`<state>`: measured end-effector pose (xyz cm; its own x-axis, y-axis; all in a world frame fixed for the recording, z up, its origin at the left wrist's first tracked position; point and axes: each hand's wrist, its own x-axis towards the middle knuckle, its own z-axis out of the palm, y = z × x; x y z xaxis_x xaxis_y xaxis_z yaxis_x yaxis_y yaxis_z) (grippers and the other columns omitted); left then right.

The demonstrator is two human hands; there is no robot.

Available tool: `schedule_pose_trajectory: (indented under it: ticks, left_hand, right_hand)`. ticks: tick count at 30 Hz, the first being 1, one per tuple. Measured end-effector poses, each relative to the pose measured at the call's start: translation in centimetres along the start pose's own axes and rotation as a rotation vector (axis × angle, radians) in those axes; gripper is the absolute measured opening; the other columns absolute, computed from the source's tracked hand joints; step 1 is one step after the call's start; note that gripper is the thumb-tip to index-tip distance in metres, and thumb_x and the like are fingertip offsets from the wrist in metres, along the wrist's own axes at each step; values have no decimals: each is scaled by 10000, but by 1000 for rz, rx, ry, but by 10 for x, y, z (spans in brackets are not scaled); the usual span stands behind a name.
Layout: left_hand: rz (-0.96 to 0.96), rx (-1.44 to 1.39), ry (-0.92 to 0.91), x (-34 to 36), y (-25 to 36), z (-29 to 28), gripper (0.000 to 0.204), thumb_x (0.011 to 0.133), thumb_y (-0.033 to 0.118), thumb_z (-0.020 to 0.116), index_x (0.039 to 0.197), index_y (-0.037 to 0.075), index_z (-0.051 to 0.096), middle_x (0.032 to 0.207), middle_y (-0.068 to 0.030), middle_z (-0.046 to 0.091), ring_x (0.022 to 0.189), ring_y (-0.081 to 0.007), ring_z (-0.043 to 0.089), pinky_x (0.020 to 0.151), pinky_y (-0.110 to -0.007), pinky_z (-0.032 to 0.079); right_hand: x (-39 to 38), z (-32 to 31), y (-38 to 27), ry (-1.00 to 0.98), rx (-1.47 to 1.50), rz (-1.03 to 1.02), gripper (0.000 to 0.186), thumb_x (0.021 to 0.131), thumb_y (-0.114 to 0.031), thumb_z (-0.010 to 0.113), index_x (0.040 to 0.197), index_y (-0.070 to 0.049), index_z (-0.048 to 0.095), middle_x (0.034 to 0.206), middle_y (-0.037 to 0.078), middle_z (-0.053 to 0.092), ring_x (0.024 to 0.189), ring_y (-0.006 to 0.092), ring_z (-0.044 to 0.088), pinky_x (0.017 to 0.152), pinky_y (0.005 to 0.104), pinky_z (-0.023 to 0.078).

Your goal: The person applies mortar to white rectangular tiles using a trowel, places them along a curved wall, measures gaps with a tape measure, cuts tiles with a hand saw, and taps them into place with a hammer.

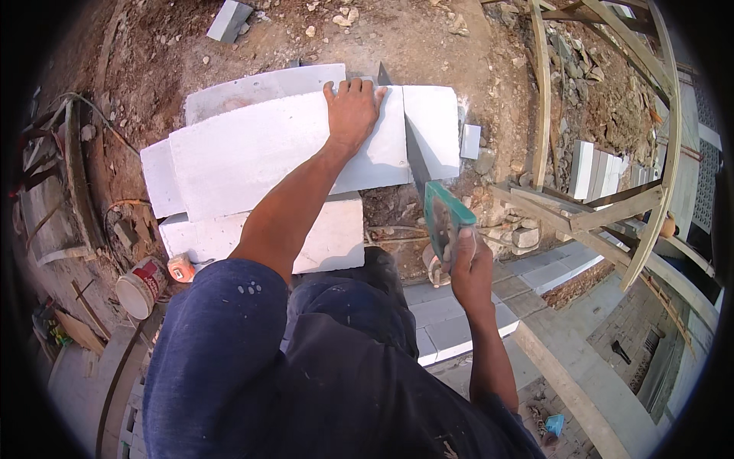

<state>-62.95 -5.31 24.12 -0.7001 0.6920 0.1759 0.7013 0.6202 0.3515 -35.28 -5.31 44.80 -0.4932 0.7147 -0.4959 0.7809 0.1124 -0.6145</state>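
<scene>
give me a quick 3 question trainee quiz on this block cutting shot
1. True or false: the left hand lies flat on the top white block.
2. What does the right hand grip? A) hand saw by its green handle B) trowel C) hammer
3. Fill in: the saw blade sits in a cut to the ____ of the left hand.

Key:
1. True
2. A, the hand saw
3. right

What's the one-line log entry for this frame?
left hand: flat on top block | right hand: grips saw | saw: blade in cut through block | stack: white blocks on dirt
</scene>
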Motion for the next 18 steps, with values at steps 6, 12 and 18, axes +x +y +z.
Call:
schedule_pose_trajectory:
  ticks: [6,12,18]
  left_hand:
    - [-19,-86,4,-15,25,4,323,980,352,481,950,63,623,942,-93,616,973,-258,576,996,-537,311]
    - [21,-123,-7,-22,13,1,337,981,359,475,954,67,640,919,-91,631,972,-266,588,997,-557,308]
    - [12,-64,45,-12,21,6,364,991,382,457,948,70,638,931,-73,633,956,-251,587,1008,-566,298]
  right_hand:
    - [-50,-56,-21,-93,31,175,544,1027,-450,335,1036,29,592,662,65,556,523,126,526,488,280,422]
    - [93,9,-24,-67,-264,-31,540,1032,-409,317,1078,92,514,945,233,530,849,332,496,737,402,404]
    - [-102,-64,-24,-5,40,146,598,1018,-521,288,921,11,542,644,68,531,528,140,506,499,286,406]
